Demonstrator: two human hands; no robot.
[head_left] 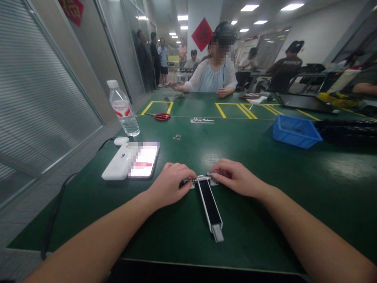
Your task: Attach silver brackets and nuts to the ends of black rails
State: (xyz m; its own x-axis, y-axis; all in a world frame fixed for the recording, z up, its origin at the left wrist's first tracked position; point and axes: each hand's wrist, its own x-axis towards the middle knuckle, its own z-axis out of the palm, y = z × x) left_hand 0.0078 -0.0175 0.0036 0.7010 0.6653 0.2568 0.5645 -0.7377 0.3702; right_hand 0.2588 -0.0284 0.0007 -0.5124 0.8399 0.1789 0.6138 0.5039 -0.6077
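Note:
A narrow black strip with a white frame (209,202) lies on the green table (247,236), slanting toward me, a grey tab at its near end. Small metal fittings sit across its far end. At the left fitting, my left hand (173,182) is closed, thumb and fingers pinching a small dark and metal part that the fingers partly cover. My right hand (234,176) is closed on the other side, its fingertips gripping the small metal part (213,181) at the right of the far end.
Left of my hands lie a lit phone (144,160), a white power bank (114,163) and a water bottle (125,114). Small rings (177,137), red scissors (161,116) and a blue bin (296,131) are farther off. A person (213,74) sits across the table.

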